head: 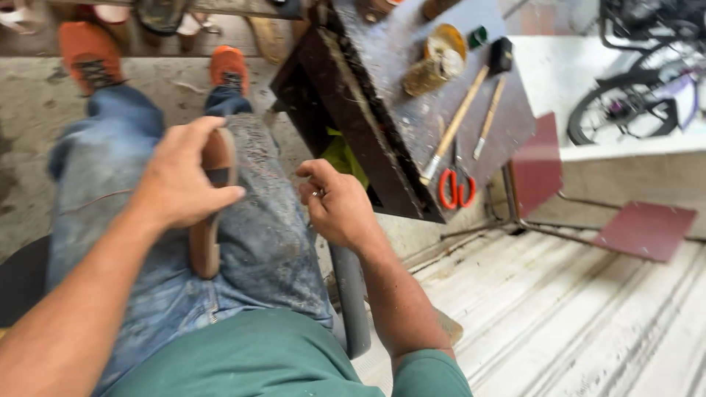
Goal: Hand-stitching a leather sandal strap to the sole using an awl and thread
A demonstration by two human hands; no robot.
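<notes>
Tan sole: a flat, tan shoe sole (pixel 209 213) lay lengthwise on your right thigh, over stained blue jeans (pixel 272 242).
Left hand: your left hand (pixel 180 180) lay over the sole's upper half, thumb along one edge and fingers curled over the far end; it pressed and steadied the sole more than it clamped it.
Right hand: your right hand (pixel 338 209) hovered just beside that thigh, fingers half curled and apart, with nothing large in it. A small glint showed near the knuckles, too small to tell what it was.
Surface: a dark, scuffed surface (pixel 397 81) stood to your right, tilted in the view.
Tools: a hammer (pixel 471 99) with a pale handle, a thin brush or stick (pixel 489 117), red-handled scissors (pixel 457 187), and an open tin (pixel 441 55) lay on it.
Surroundings: orange shoes (pixel 228 66) were on your feet; a bicycle wheel (pixel 625 110) stood well off to the right.
Risk, slip: the sole rested on a sloped, rounded leg under light pressure only; I judged that it could slide toward the knee if your hold eased.
Risk, scissors: the scissors lay at the surface's near corner, so a careless reach could have knocked them off.
Risk, tin: the tin sat close to the hammer handle; lifting the hammer carelessly might have tipped it.
</notes>
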